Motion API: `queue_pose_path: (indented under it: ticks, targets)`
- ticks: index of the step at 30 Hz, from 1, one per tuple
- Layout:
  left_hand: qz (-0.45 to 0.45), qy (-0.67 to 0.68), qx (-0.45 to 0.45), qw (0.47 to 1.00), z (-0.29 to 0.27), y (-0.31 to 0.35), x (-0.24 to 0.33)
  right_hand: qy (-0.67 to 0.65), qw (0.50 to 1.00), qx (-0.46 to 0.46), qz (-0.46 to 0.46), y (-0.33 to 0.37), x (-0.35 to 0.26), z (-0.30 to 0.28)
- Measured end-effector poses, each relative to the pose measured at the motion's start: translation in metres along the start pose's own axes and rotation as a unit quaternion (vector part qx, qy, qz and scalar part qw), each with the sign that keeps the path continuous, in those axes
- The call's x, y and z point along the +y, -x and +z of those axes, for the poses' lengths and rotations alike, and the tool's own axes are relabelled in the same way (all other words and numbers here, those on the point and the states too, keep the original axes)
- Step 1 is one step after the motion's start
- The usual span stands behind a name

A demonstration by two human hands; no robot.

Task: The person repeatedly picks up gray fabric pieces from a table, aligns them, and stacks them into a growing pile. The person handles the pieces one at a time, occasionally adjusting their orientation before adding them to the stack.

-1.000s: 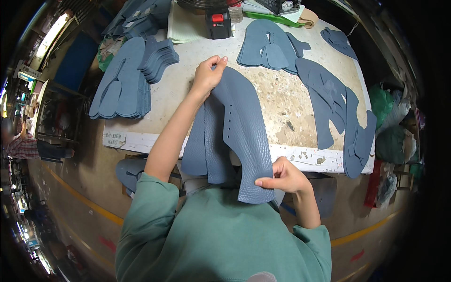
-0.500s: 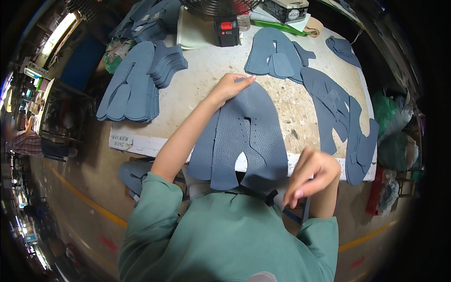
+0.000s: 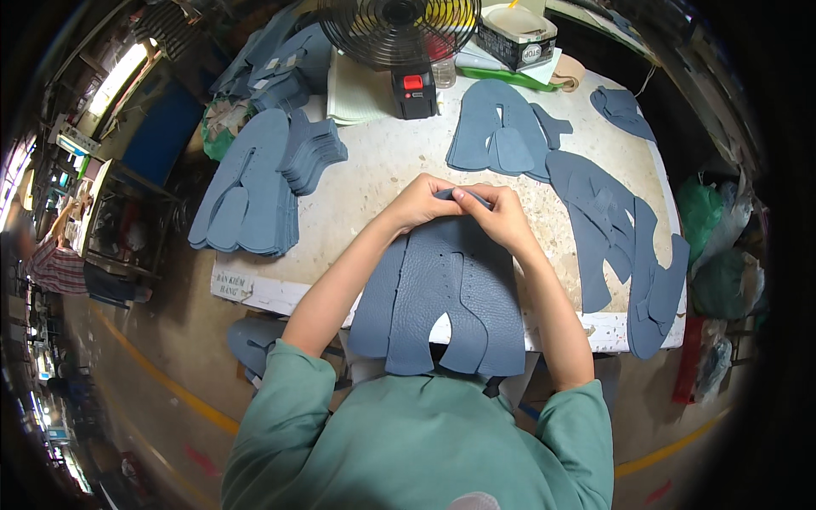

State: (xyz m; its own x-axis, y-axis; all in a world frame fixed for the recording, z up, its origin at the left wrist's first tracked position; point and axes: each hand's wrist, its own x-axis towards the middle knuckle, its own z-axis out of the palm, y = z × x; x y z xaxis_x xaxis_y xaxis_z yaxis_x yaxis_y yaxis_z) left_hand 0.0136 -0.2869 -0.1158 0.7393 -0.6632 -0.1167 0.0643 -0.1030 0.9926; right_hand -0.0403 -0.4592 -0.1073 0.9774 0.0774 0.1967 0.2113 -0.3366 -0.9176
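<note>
Both my hands meet at the far, rounded end of a blue-grey leather shoe-upper piece (image 3: 433,280) with a pebbled grain. My left hand (image 3: 420,204) pinches its top edge, and my right hand (image 3: 495,214) grips the same edge just beside it, thumbs almost touching. Between the fingers the edge is bent up. The piece hangs over the table's front edge toward my body, its slit and small holes facing up. Another blue-grey layer (image 3: 374,306) shows along its left side; whether the two are joined I cannot tell.
Stacked leather pieces (image 3: 246,187) lie at the left of the white table (image 3: 374,161), another stack (image 3: 495,127) at the far middle. Loose pieces (image 3: 595,204) spread along the right. At the back are a black fan (image 3: 399,34) and a box (image 3: 517,38).
My right hand has moved from the near right up to the far edge of the leather piece and taken hold there. The piece's right flap now lies flatter. The view has shifted slightly.
</note>
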Motion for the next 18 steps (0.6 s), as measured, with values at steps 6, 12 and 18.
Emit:
queue_pose_path:
  ticks: [6, 12, 18]
  targets:
    - [-0.051, -0.029, 0.048, 0.997, 0.018, 0.015, 0.009, 0.119, 0.988, 0.099, -0.011, 0.008, -0.009, 0.003]
    - [-0.067, -0.028, 0.07, 0.995, 0.035, 0.057, 0.014, 0.144, 0.978, 0.139, 0.061, 0.008, -0.018, 0.002]
    - [-0.121, 0.065, 0.041, 0.99, 0.056, 0.102, 0.002, 0.165, 0.97, 0.155, 0.084, 0.006, -0.015, 0.001]
